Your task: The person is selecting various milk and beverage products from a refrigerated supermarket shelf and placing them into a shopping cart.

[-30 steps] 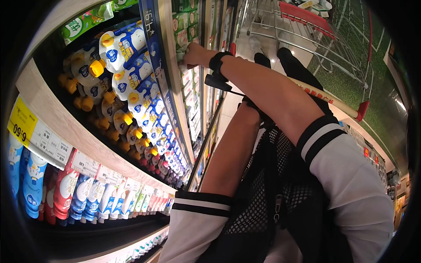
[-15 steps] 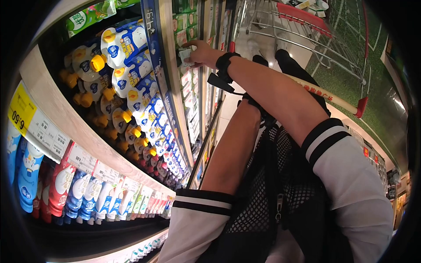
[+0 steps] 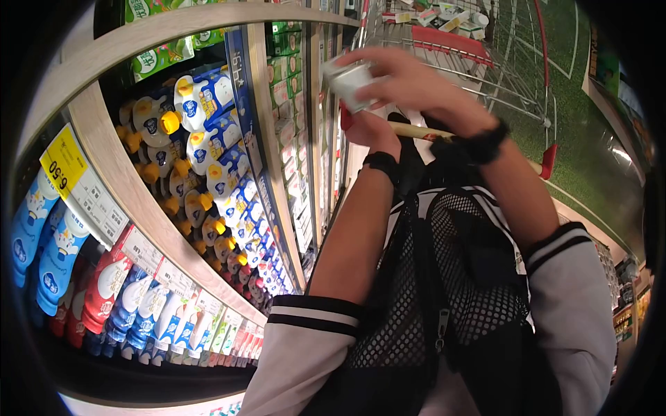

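Well left of my fingers, blue bottles (image 3: 61, 263) line the shelf (image 3: 159, 243) beside a yellow 6.50 price tag (image 3: 64, 163); nearer are yellow-capped pouches (image 3: 201, 147), then green packs (image 3: 284, 73). A small white pack (image 3: 349, 84), blurred, is pinched in my right hand's fingers (image 3: 409, 82). Just below it, my left hand (image 3: 374, 132) is at the red end of the shopping cart handle (image 3: 420, 132); I cannot tell its grip. Beyond my fingers, cartons (image 3: 451, 19) lie in the metal cart (image 3: 510, 90)
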Motion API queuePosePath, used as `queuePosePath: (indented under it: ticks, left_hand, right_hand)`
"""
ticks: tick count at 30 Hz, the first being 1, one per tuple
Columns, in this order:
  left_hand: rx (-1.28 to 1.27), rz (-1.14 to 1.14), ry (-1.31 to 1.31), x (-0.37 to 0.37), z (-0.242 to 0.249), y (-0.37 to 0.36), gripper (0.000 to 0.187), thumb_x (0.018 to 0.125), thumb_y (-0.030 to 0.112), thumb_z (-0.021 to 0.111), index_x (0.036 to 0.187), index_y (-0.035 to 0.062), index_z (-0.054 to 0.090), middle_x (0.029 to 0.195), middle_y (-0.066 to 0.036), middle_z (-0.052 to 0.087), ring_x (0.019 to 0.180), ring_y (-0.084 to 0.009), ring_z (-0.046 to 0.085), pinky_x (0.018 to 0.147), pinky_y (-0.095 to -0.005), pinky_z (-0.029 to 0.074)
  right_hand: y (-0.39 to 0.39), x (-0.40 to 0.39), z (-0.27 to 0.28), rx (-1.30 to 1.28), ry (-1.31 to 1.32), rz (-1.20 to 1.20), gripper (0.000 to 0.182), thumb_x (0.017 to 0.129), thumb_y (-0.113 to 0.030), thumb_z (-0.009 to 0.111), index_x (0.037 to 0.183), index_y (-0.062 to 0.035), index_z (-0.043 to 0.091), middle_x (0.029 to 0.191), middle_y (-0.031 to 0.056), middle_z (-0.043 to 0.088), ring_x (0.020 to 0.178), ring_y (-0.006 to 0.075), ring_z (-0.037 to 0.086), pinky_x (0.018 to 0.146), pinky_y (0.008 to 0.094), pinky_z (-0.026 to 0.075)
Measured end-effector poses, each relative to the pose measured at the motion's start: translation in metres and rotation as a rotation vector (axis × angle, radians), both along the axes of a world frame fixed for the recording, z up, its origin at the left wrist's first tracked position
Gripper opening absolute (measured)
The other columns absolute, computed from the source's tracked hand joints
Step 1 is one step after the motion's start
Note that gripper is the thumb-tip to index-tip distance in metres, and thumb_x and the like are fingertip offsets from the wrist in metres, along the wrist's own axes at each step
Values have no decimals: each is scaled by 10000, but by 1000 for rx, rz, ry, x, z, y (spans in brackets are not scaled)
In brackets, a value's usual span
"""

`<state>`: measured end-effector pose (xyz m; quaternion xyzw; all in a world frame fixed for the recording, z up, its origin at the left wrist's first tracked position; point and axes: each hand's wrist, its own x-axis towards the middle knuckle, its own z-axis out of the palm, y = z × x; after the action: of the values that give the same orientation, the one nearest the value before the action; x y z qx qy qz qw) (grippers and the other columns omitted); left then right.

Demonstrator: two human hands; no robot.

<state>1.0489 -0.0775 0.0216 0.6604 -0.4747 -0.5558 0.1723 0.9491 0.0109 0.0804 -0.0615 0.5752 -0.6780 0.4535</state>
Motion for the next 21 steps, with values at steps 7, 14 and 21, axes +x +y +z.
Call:
queuePosePath:
  ticks: [7,14,21]
  left_hand:
    - [-12,13,-180,12,-25,-6,359,993,249,545,1166,-39,670,1106,-152,696,963,-305,640,864,-417,478]
    - [-42,2,-264,4,-12,-2,340,1005,231,562,1178,-46,657,1118,-152,693,995,-300,641,882,-418,474]
    - [-163,-17,-244,27,-57,-15,308,947,291,560,829,8,582,740,-57,576,640,-210,550,615,-369,433]
  right_hand:
    - [122,-72,-80,579,382,-420,350,861,-98,714,1211,-80,716,884,104,718,924,279,713,818,412,590]
    - [187,-100,-356,917,497,-56,545,862,-113,759,1384,-216,643,957,129,742,826,184,723,745,347,589]
    - [174,-83,-351,716,366,-47,578,876,-129,720,1440,-110,597,927,157,700,830,165,704,682,343,563]
